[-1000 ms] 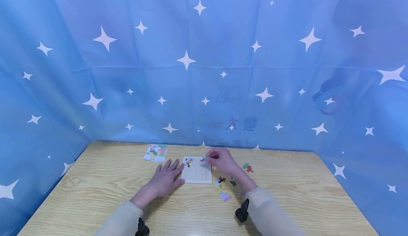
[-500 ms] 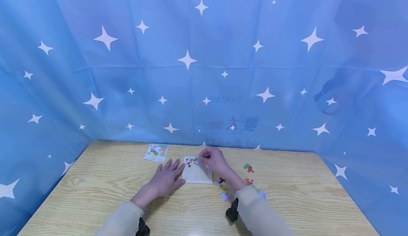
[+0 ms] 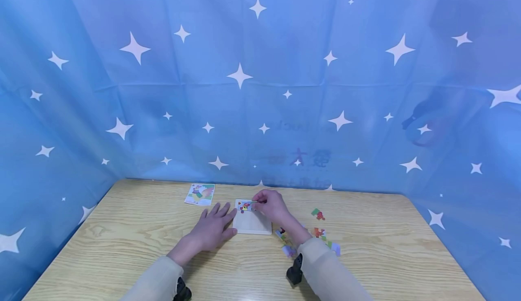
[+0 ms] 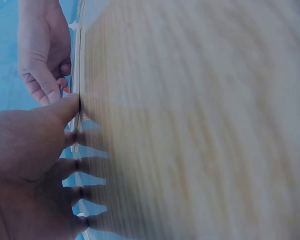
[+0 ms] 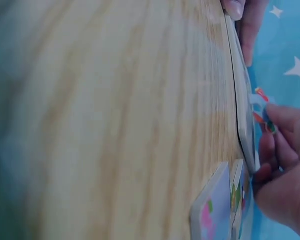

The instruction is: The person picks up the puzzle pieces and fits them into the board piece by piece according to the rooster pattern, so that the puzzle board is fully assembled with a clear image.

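A pale wooden puzzle tray (image 3: pixel 252 226) lies on the table between both hands. My left hand (image 3: pixel 212 231) rests with spread fingers on the table, its thumb and index at the tray's left side. With thumb and fingers, my right hand (image 3: pixel 272 206) pinches a small colourful jigsaw piece (image 5: pixel 259 118) over the tray's far part. A jigsaw piece (image 3: pixel 243 206) with red and yellow print lies in the far left corner, right beside the right fingertips. The pinching fingers hide much of the held piece.
A picture card (image 3: pixel 200 194) lies behind the left hand. Several loose jigsaw pieces lie right of the tray, among them a green and red piece (image 3: pixel 318 214), an orange one (image 3: pixel 319 232) and a lilac one (image 5: pixel 212 212). A blue starred curtain (image 3: pixel 260 102) hangs behind the table.
My right hand has moved left over the tray with the jigsaw piece, up to the piece in the far left corner. Its forearm now uncovers more loose pieces. The left hand stays put.
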Demonstrator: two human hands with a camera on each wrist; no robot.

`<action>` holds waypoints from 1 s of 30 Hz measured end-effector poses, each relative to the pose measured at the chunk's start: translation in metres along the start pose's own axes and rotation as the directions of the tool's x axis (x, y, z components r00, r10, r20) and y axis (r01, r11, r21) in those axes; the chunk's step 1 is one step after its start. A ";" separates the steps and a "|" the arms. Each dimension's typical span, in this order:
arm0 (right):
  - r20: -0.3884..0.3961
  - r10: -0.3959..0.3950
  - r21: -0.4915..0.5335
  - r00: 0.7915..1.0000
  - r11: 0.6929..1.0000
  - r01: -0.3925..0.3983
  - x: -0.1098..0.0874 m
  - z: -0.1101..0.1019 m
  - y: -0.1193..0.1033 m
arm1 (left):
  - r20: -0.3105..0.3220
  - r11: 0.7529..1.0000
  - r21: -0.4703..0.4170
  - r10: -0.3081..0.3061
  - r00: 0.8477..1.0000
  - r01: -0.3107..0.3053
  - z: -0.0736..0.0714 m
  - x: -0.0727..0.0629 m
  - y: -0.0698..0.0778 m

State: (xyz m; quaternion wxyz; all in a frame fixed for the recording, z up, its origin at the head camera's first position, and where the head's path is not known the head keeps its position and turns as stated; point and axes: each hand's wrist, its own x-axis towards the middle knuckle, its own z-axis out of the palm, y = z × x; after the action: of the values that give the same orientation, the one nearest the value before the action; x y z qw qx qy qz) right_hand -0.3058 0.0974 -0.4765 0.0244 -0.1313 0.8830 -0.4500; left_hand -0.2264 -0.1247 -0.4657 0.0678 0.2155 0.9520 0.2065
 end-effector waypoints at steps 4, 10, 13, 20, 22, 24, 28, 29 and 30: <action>-0.002 0.010 -0.002 1.000 1.000 -0.010 0.001 0.000 0.001 | 0.001 1.000 0.004 -0.001 1.000 0.001 0.000 0.000 0.001; 0.016 -0.029 -0.018 0.999 0.999 0.029 0.000 -0.001 0.004 | 0.005 1.000 0.013 -0.002 1.000 0.002 -0.001 -0.001 0.001; 0.028 -0.040 -0.035 0.999 0.999 0.041 0.001 0.000 0.006 | 0.004 1.000 0.017 0.000 1.000 0.000 0.000 0.000 0.000; 0.038 -0.042 -0.094 0.998 0.995 0.046 0.002 0.002 0.005 | -0.002 1.000 0.026 0.011 1.000 -0.011 0.000 0.000 0.000; 0.043 -0.054 -0.108 0.998 0.992 0.059 0.001 0.002 0.004 | -0.003 1.000 0.023 0.012 1.000 -0.012 0.000 0.000 0.000; 0.050 -0.073 -0.125 0.996 0.989 0.079 0.001 0.002 0.003 | -0.004 1.000 0.023 0.011 1.000 -0.011 0.000 -0.001 0.001; 0.057 -0.112 -0.156 0.992 0.981 0.119 0.001 0.003 0.004 | -0.008 1.000 0.023 0.010 1.000 -0.010 -0.001 -0.002 0.002; 0.053 -0.119 -0.165 0.991 0.978 0.126 0.002 0.004 0.005 | -0.008 1.000 0.024 0.010 1.000 -0.009 -0.001 -0.002 0.002; 0.050 -0.124 -0.175 0.991 0.976 0.131 0.002 0.005 0.005 | -0.007 1.000 0.024 0.009 1.000 -0.009 -0.001 -0.002 0.002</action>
State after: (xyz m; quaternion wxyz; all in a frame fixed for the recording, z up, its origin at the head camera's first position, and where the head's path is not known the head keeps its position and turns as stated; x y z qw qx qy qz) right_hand -0.3078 0.0963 -0.4832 0.0008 -0.1982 0.9087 -0.3674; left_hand -0.2242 -0.1241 -0.4640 0.0607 0.2199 0.9537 0.1960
